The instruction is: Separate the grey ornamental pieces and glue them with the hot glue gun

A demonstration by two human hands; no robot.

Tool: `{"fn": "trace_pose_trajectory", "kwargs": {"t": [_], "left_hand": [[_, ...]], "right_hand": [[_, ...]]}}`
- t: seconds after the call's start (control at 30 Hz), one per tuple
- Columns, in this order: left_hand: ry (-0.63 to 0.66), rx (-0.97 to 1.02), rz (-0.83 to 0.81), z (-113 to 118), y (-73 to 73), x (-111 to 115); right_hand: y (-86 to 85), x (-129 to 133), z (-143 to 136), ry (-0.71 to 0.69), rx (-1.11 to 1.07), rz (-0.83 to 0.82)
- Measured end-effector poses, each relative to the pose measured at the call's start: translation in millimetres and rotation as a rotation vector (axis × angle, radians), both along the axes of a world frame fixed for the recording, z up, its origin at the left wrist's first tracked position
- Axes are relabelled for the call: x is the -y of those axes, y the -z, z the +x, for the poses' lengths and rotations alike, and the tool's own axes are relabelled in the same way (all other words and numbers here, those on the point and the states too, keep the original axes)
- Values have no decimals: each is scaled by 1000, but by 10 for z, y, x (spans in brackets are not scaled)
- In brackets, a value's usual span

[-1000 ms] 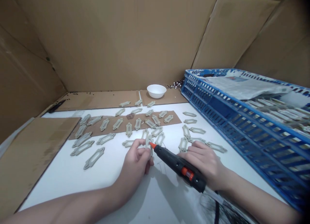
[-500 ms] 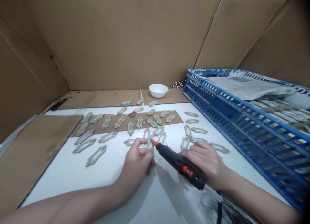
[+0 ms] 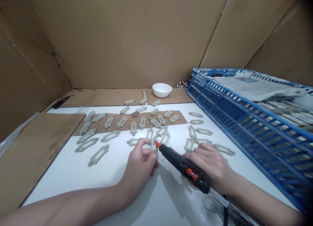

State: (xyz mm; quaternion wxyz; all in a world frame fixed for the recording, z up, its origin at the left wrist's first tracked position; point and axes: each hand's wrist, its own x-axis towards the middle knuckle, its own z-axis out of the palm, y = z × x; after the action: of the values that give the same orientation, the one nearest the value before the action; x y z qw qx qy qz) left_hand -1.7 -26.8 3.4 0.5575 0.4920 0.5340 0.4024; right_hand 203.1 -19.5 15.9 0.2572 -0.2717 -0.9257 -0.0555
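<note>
Between the thumb and fingers of my left hand (image 3: 141,159) a small pale frame piece (image 3: 153,146) is held upright at the middle of the table. My right hand (image 3: 212,165) is wrapped round a black glue gun (image 3: 182,164), whose orange nozzle (image 3: 158,144) points left at the top of the held piece; it looks close to or touching it. Several similar pale pieces (image 3: 98,155) lie around on the white table (image 3: 107,177) and on a brown cardboard strip (image 3: 114,124). My right fingertips are partly hidden behind the gun.
A blue plastic crate (image 3: 234,121) with more pieces and a plastic sheet stands at the right. A white bowl (image 3: 162,90) sits at the back, beside small dark and white bits. Cardboard (image 3: 31,147) covers the left side, and a black tool (image 3: 61,102) lies at the back left.
The view has shifted slightly, so most things appear a little further right. Both hands keep their hold, and the nozzle stays at the top of the held piece.
</note>
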Motion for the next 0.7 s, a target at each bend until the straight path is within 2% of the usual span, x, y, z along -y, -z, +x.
{"fn": "trace_pose_trajectory", "kwargs": {"t": [0.37, 0.7], "left_hand": [[-7, -32, 13, -4, 1, 15], [-15, -54, 21, 7, -2, 5]], "right_hand": [[-37, 65, -9, 90, 32, -64], [-50, 98, -25, 97, -2, -65]]}}
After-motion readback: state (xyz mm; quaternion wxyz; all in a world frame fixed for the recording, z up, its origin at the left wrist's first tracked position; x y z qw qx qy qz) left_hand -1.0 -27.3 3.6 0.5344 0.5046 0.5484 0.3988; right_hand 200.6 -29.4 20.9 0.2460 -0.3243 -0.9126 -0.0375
